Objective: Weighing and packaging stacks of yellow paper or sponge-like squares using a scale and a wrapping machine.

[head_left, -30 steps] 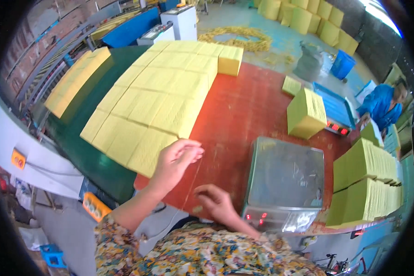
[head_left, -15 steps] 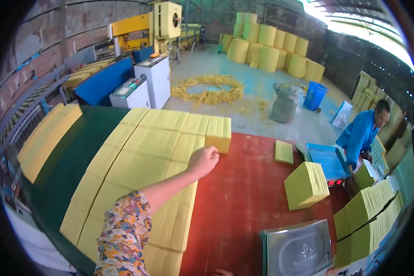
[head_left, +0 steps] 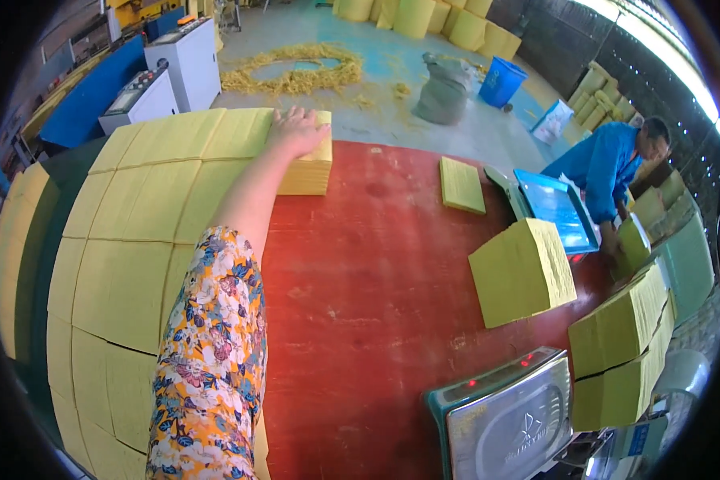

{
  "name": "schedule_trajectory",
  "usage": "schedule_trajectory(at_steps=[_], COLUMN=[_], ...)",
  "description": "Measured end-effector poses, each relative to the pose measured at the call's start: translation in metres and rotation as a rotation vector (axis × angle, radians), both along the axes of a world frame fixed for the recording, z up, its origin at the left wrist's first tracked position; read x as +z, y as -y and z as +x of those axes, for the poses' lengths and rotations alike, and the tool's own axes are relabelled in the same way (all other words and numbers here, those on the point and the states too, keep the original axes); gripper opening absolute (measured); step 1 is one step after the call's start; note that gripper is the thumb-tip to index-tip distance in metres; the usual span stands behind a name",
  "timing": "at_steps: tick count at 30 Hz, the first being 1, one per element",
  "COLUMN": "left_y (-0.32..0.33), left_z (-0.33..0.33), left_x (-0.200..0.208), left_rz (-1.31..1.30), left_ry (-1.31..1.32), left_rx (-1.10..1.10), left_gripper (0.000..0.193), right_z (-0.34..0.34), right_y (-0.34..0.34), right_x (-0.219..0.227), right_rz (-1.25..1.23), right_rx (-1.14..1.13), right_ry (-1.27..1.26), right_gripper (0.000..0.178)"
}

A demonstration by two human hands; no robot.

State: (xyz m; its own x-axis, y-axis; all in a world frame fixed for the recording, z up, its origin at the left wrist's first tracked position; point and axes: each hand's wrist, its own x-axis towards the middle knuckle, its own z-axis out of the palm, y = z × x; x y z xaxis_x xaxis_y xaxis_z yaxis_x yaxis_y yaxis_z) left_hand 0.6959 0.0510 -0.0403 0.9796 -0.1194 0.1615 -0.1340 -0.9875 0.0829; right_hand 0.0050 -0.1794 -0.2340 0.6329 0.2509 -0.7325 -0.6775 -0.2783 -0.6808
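My left hand [head_left: 298, 132], in a floral sleeve, reaches far forward with its fingers stretched out. It lies on top of a stack of yellow paper sheets [head_left: 306, 178] at the far right corner of a large block of such stacks. Those other yellow paper stacks [head_left: 128, 280] stand packed side by side beneath and left of my forearm. The near end of the block is partly hidden by my sleeve. My right hand is out of view.
On the red tabletop [head_left: 360, 320] stand a metal-topped scale [head_left: 508, 424], a tall yellow paper stack [head_left: 520, 272] and a thin one [head_left: 462, 185]. A co-worker in blue [head_left: 596, 160] leans beside a scale with a blue tray [head_left: 556, 210]. More paper stacks [head_left: 616, 344] line the right.
My left hand has gone from a closed fist beside the corner stack to fingers spread on top of it. The view has tilted down, and the co-worker bends lower.
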Motion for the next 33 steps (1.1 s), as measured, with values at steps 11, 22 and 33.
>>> schedule_trajectory(at_steps=[11,22,33], left_y=[0.079,0.103,0.122], left_z=[-0.215,-0.535,-0.754], left_x=[-0.004,-0.001,0.027], left_rz=[0.001,-0.016,-0.101], left_ry=[0.015,0.048,-0.013], left_rx=[-0.124,-0.157,-0.272], left_gripper=[0.071,0.068,0.057], right_z=[0.018,-0.051,-0.128], right_y=[-0.021,0.024,0.075], right_x=[0.105,0.116,0.085], right_rz=[-0.173,0.674,1.103], right_rx=[-0.050,-0.042,-0.216], right_ry=[1.146,0.217,-0.224], right_gripper=[0.021,0.013,0.049])
